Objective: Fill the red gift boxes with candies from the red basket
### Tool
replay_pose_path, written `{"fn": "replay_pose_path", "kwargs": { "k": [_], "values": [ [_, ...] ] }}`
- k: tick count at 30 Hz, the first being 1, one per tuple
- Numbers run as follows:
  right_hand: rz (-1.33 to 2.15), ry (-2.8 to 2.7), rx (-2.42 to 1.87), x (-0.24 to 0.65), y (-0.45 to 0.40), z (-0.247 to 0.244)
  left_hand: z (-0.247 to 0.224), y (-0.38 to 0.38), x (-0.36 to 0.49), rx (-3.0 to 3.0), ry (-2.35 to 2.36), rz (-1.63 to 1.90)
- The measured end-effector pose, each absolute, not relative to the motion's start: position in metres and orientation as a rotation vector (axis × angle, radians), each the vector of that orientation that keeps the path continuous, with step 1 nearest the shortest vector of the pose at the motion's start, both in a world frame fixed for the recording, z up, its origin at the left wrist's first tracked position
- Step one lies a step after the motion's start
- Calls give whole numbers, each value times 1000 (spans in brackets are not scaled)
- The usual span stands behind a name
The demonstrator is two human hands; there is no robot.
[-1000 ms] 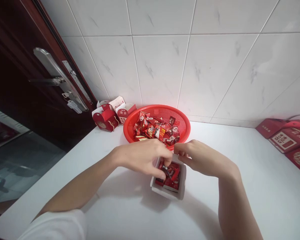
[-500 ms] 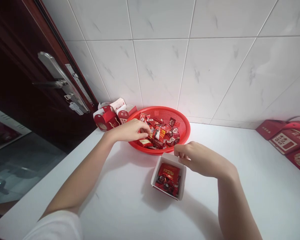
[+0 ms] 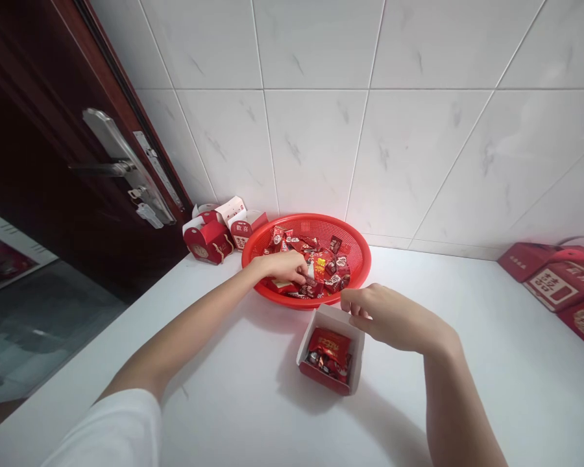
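Note:
Red-wrapped candies lie in a round red plastic basket against the wall. My left hand reaches into the basket from the left, its fingers pinched on a small dark red candy. In front of the basket stands a small open box, white inside and red outside, holding several wrapped candies. My right hand is closed on the box's back right rim; its fingertips are partly hidden.
Red and white gift boxes stand behind left, beside the basket. More red boxes are at the right edge of the white table. A dark door with a metal handle is at the left.
My left hand has moved right, deeper over the candies, and its fingers have closed. The box is tilted slightly more, showing more of its red front. My right hand keeps its grip.

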State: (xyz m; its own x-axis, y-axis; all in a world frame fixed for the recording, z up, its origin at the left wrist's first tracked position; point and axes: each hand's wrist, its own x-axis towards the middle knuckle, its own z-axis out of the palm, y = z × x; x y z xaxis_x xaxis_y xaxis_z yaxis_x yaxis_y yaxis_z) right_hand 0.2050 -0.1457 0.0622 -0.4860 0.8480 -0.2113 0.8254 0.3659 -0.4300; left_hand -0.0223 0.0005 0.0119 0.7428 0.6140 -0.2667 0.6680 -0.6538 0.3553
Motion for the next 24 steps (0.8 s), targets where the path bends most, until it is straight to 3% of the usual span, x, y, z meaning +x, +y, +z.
{"fn": "replay_pose_path", "kwargs": {
  "k": [12,19,24],
  "values": [
    [665,-2143,-1400,209,-112,42,30,-19,-25,2187,810,388],
    [837,-1919,-1180,203,-98,29,37,-34,-15,2067,716,488],
    [772,-1837,-1079,209,-93,24,38,-29,-22,2136,743,523]
  ]
}}
